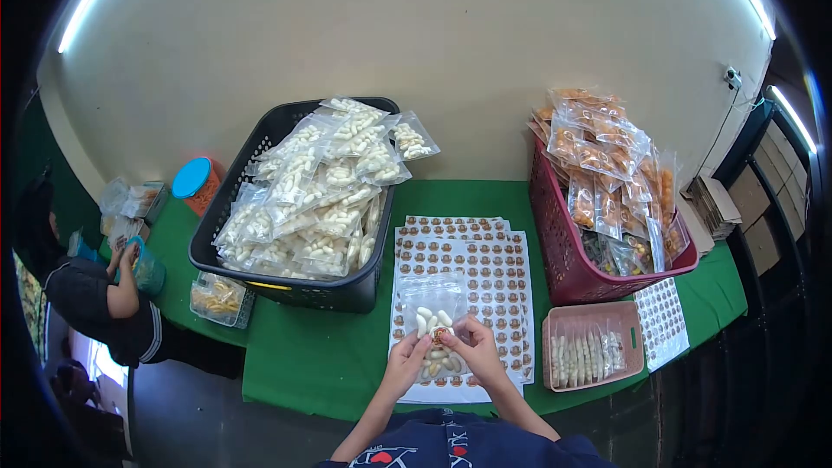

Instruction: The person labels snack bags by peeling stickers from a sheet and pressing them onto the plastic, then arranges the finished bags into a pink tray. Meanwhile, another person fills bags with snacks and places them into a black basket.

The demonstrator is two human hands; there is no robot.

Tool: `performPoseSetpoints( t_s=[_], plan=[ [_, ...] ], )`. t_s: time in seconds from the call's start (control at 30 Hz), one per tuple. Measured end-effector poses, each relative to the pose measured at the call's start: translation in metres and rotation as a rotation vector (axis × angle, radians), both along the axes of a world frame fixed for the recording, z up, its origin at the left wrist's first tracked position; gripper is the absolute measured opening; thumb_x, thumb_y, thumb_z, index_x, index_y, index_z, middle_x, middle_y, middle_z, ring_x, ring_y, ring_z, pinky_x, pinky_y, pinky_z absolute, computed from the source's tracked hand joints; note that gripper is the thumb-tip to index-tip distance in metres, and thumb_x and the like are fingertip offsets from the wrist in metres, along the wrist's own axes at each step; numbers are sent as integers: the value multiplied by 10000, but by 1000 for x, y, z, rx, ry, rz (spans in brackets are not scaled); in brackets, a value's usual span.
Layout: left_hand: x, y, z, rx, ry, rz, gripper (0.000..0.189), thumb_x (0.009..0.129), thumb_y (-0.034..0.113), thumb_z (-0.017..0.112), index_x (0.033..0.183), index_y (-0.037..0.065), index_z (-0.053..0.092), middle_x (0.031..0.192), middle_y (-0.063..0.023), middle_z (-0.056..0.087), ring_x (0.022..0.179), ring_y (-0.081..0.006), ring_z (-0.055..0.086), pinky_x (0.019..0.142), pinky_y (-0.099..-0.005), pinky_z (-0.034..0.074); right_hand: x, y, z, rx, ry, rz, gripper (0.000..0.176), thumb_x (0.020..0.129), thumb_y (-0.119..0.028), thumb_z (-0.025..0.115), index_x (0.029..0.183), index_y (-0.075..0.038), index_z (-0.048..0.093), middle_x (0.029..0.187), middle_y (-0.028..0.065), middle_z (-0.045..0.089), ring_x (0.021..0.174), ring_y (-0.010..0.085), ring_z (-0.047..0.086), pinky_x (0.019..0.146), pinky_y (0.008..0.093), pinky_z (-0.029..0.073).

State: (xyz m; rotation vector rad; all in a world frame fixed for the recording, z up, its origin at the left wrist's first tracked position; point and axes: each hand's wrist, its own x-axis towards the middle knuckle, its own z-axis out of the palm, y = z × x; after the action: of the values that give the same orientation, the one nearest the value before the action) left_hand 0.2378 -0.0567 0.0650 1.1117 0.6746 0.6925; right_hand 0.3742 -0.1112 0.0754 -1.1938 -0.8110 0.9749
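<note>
A clear plastic bag [431,293] with white oblong pieces in it is held between my two hands, above the sticker sheets [498,273] on the table. My left hand [406,362] grips the bag's left side, thumb on its front. On the right side my right hand [478,354] pinches it the same way. Between the thumbs a small round brown-and-red sticker [440,334] lies on the bag's front, partly covered by them. The sheets carry rows of similar round stickers.
Left stands a black basket [286,282] heaped with bags of white pieces; right, a maroon basket [563,282] of orange-filled bags. A pink tray [635,342] holds small packets. Another sticker sheet [663,321] lies beyond it. A person [95,303] works at far left, near a blue-lidded tub [192,178].
</note>
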Motion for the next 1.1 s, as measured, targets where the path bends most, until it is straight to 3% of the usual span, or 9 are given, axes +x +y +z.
performPoseSetpoints(
  t_s=[0.27,0.37,0.47,0.57,0.67,0.77,0.87,1.0,1.1],
  plan=[
    [5,7,-2,-158,-85,-26,268,892,171,473,1072,-23,516,932,-48,597,799,-72,559,677,-208,454,7,-5,8,-45,127,70,139,762,-112,660,751,-16,560,753,-5,493,709,52,447,641,205,355],
    [13,4,7,-65,-117,2,252,881,143,494,1064,-29,515,925,-55,602,802,-82,571,681,-217,466,2,-1,-3,53,-132,-45,118,775,-56,627,708,2,549,775,22,499,733,73,465,671,208,370],
    [13,7,1,-57,-76,8,256,872,135,514,1070,-26,506,911,-59,605,772,-86,582,665,-221,475,-1,1,3,43,-133,-57,117,788,-60,610,707,8,560,784,29,496,733,86,465,687,215,364],
    [13,8,1,-61,-52,-1,278,883,193,504,1055,-25,513,877,-57,611,740,-84,587,639,-209,475,2,1,-1,39,16,-33,115,802,-69,594,725,13,570,794,31,493,737,84,461,682,215,369],
    [17,8,-3,-116,-63,13,282,894,242,480,973,-20,548,827,-63,616,669,-88,580,585,-208,467,8,2,-8,45,-12,-34,115,812,-106,590,760,-4,580,748,18,481,739,84,453,683,220,353],
    [16,11,-26,-97,58,16,296,897,260,472,940,-17,568,796,-54,618,656,-81,575,578,-201,462,14,2,-14,-55,40,10,148,807,-145,606,813,0,579,810,23,515,772,78,472,688,218,369],
    [25,11,-16,-96,0,59,300,895,264,477,939,-16,576,781,-47,618,653,-73,568,577,-195,457,6,9,-22,-112,-15,-84,172,796,-142,626,874,1,568,857,17,539,742,61,472,642,207,380],
    [29,13,-14,-46,16,72,295,893,252,484,969,-17,576,809,-53,624,676,-69,567,578,-187,441,20,16,-25,-76,-261,-76,162,754,-134,671,782,8,597,765,1,562,691,50,479,607,196,368],
    [27,15,-21,-45,35,69,318,890,270,488,969,-23,582,824,-39,618,695,-59,552,601,-193,437,22,16,-31,-104,-150,-76,171,750,-156,673,740,3,609,671,4,564,641,58,483,594,205,377]
  ],
)
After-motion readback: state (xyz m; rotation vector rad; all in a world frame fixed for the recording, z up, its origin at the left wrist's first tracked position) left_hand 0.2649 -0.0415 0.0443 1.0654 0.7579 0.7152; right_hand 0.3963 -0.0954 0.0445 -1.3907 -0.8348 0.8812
